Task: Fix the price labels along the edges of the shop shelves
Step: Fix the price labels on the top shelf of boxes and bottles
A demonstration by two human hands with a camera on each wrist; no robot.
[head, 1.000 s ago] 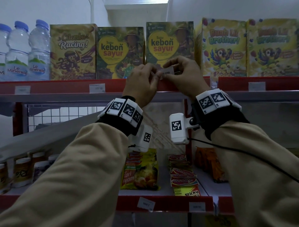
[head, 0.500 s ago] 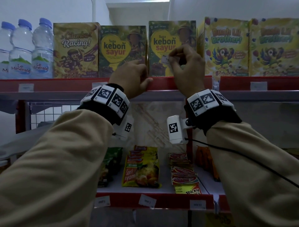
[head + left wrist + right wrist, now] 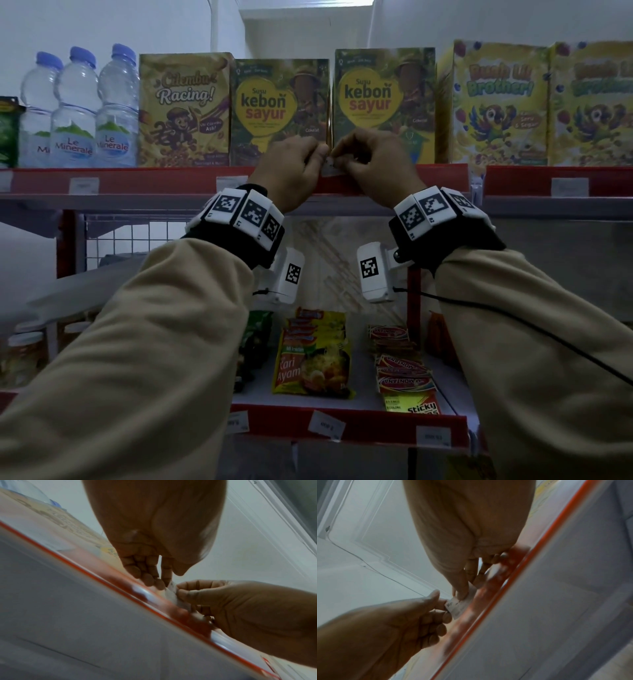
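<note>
A small white price label [image 3: 329, 168] sits at the top edge of the red strip [image 3: 164, 181] of the upper shelf, below the gap between the two Susu kebon sayur boxes. My left hand [image 3: 310, 161] pinches its left end and my right hand [image 3: 354, 158] pinches its right end. In the left wrist view, the label [image 3: 173, 593] stands against the strip between my left fingertips [image 3: 150, 580] and my right hand [image 3: 240, 608]. The right wrist view shows my right thumb [image 3: 462, 589] on the label [image 3: 459, 606], with my left hand [image 3: 412, 619] gripping its other end.
Other labels [image 3: 84, 186] [image 3: 569, 186] sit flat in the same strip. Water bottles [image 3: 75, 113] and cereal boxes [image 3: 496, 102] line the upper shelf. The lower shelf holds noodle packs [image 3: 311, 356]; a label [image 3: 326, 425] on its edge hangs crooked.
My right hand brought the label down from in front of the box to the shelf strip. My left hand moved right from the shelf edge and took hold of the label's other end.
</note>
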